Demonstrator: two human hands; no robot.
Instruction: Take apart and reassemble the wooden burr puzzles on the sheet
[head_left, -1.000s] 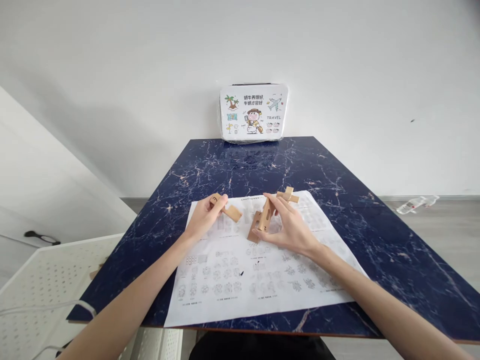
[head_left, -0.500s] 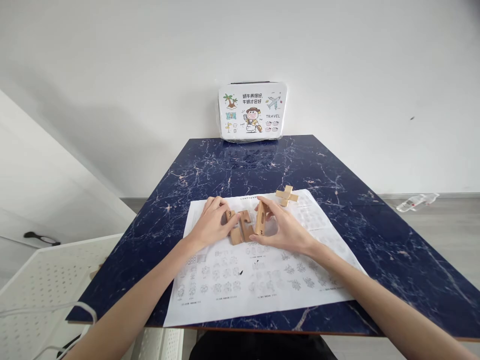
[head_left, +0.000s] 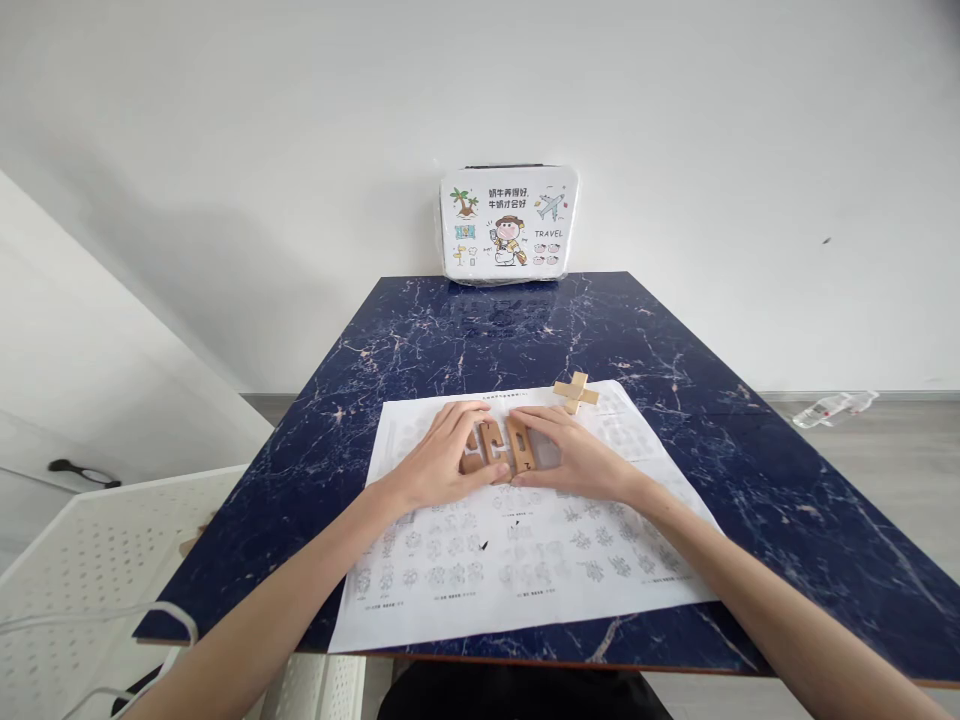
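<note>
Left hand [head_left: 448,460]: thumb and fingers bracket outer block [head_left: 471,463] and middle block [head_left: 489,438]; can't tell if it squeezes.
Right hand [head_left: 581,458]: clamped end to end on slotted block [head_left: 519,455], thumb near side, fingertips far side.
Block row: all three side by side on the printed sheet [head_left: 487,520], between the hands (outer one half hidden by fingers). Uneven pressure from either side could twist the row or tip a piece.
Sheet: flat on counter [head_left: 480,350]; a sideways drag might shift or crease it.
Wooden cross [head_left: 577,392]: just beyond right knuckles; an outward swing could knock it.
</note>
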